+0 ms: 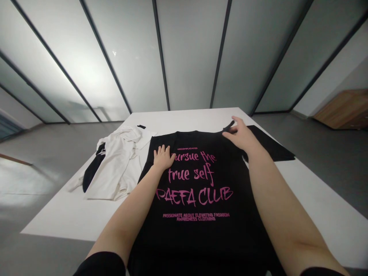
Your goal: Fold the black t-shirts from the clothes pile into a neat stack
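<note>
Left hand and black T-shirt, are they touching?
Touching: the head view shows the left hand lying flat on the black T-shirt, its fingers reaching the pink lettering.

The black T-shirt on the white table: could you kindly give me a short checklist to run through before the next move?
1. Black T-shirt lies spread, pink print facing up: ok.
2. Left hand rests flat on the shirt, over the print: ok.
3. Right hand is at the shirt's far edge; firm grip there: cannot tell.
4. Far edge lies smooth: not ok, it is raised by the right hand.
5. Black fabric on the right belongs to the shirt: cannot tell.
6. White garment lies neatly beside the shirt: not ok, it is crumpled.
</note>
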Tool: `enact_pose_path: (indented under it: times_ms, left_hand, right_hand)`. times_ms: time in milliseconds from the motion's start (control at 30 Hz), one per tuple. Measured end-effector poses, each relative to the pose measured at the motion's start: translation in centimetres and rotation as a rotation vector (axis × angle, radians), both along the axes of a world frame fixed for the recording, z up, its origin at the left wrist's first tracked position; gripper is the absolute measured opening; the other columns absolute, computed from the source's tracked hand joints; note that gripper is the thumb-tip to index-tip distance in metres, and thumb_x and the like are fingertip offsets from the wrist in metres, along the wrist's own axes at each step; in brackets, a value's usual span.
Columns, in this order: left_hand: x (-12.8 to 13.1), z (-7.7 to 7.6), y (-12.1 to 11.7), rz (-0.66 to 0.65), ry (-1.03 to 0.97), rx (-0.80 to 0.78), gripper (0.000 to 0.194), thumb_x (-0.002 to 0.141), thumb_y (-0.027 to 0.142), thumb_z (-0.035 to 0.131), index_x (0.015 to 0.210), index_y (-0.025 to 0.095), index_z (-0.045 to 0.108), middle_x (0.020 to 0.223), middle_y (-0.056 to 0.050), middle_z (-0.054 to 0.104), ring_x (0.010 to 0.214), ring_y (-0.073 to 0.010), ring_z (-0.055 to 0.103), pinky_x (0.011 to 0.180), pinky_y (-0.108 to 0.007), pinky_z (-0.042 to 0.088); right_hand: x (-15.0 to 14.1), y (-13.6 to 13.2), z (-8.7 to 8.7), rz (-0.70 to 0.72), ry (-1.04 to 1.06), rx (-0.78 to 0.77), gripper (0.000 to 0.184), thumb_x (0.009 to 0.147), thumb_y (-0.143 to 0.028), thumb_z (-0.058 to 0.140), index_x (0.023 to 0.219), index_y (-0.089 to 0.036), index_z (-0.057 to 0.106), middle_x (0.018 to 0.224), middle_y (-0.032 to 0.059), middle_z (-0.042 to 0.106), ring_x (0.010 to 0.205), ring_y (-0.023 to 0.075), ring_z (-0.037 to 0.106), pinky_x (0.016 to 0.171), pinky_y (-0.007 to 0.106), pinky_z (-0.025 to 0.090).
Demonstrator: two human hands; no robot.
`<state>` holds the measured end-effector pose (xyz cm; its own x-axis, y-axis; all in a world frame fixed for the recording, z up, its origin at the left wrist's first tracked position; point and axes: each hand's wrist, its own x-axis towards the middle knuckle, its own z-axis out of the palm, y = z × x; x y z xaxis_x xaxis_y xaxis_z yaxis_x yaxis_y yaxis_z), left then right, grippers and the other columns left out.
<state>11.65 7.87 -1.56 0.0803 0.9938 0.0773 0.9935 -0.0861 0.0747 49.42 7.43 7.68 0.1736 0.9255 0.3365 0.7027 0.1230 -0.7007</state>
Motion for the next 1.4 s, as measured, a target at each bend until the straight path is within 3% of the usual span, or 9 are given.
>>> enact_pose_path:
  times_ms: [167,300,400,500,600,767,1100,1300,1400]
  left_hand:
    - [0.0,0.1,0.0,-0.002,-0.002,-0.001,0.073,0.108,0.057,0.036,0.168,0.016,0.042,0.177,-0.019,0.036,0.164,-0.0402,0.031,0.131,-0.062,0.027]
    - [-0.1,-0.1,0.1,0.004,0.007,-0.005,0.073,0.108,0.059,0.036,0.168,0.017,0.042,0.177,-0.019,0.036,0.164,-0.0406,0.030,0.131,-0.062,0.028]
    - [-0.1,-0.1,0.1,0.002,0.007,0.000,0.073,0.108,0.058,0.035,0.168,0.016,0.042,0.176,-0.020,0.036,0.164,-0.0404,0.031,0.131,-0.062,0.028]
    - [-0.1,-0.1,0.0,-0.011,0.010,0.020,0.072,0.109,0.057,0.036,0.167,0.015,0.044,0.175,-0.021,0.038,0.164,-0.0405,0.032,0.130,-0.063,0.028]
    - [-0.1,0.0,-0.1,-0.009,0.007,0.021,0.072,0.109,0.056,0.037,0.166,0.015,0.045,0.175,-0.021,0.038,0.163,-0.0407,0.032,0.130,-0.063,0.028]
    - [-0.4,-0.2,0.0,-0.015,-0.010,0.007,0.072,0.109,0.057,0.037,0.168,0.016,0.043,0.176,-0.020,0.036,0.165,-0.0386,0.029,0.131,-0.063,0.026]
    - [-0.6,-0.2,0.2,-0.030,-0.004,-0.024,0.074,0.109,0.057,0.033,0.172,0.019,0.037,0.179,-0.017,0.032,0.166,-0.0389,0.026,0.131,-0.065,0.025]
    - [-0.7,-0.1,0.0,-0.033,-0.016,-0.014,0.073,0.108,0.056,0.035,0.171,0.018,0.038,0.179,-0.018,0.032,0.166,-0.0388,0.027,0.131,-0.065,0.024]
    - [-0.8,-0.1,0.0,-0.034,-0.022,-0.015,0.074,0.108,0.056,0.035,0.171,0.017,0.038,0.179,-0.018,0.032,0.166,-0.0391,0.027,0.131,-0.065,0.025]
  right_hand:
    - [-1.9,0.7,-0.7,0.144,0.212,-0.234,0.056,0.109,-0.045,0.051,0.160,-0.024,0.050,0.118,0.0132,0.079,0.089,0.0242,0.076,0.071,0.036,0.066]
    - [-2.2,2.3,-3.5,0.047,-0.034,-0.208,0.052,0.109,-0.038,0.046,0.156,-0.017,0.057,0.136,0.0174,0.075,0.120,0.0291,0.073,0.105,0.041,0.059]
    - [-3.5,2.5,-6.7,-0.010,-0.342,-0.308,0.064,0.108,-0.043,0.046,0.162,-0.009,0.051,0.162,0.0238,0.056,0.153,0.0379,0.050,0.127,0.048,0.038]
    - [-4.7,2.0,-9.2,-0.087,-0.532,-0.460,0.073,0.108,-0.055,0.042,0.169,-0.015,0.042,0.176,0.0229,0.036,0.163,0.0488,0.027,0.130,0.065,0.024]
    - [-4.5,2.0,-10.3,-0.055,-0.569,-0.452,0.071,0.109,-0.058,0.039,0.169,-0.021,0.045,0.176,0.0203,0.035,0.162,0.0490,0.029,0.129,0.064,0.024]
    - [-2.9,2.5,-10.7,-0.170,-0.540,-0.359,0.075,0.109,-0.055,0.038,0.170,-0.012,0.037,0.174,0.0269,0.035,0.160,0.0478,0.033,0.126,0.062,0.032]
    - [-5.1,2.6,-10.5,-0.174,-0.619,-0.360,0.082,0.106,-0.057,0.039,0.169,-0.003,0.036,0.177,0.0298,0.025,0.164,0.0515,0.017,0.129,0.066,0.021]
    - [-4.9,5.4,-8.4,-0.114,-0.612,-0.483,0.069,0.106,-0.052,0.043,0.147,-0.002,0.065,0.149,0.0319,0.062,0.142,0.0448,0.056,0.120,0.055,0.042]
    - [-4.3,6.1,-7.9,-0.183,-0.607,-0.359,0.056,0.108,-0.035,0.036,0.134,-0.002,0.073,0.134,0.0316,0.069,0.130,0.0417,0.064,0.112,0.052,0.048]
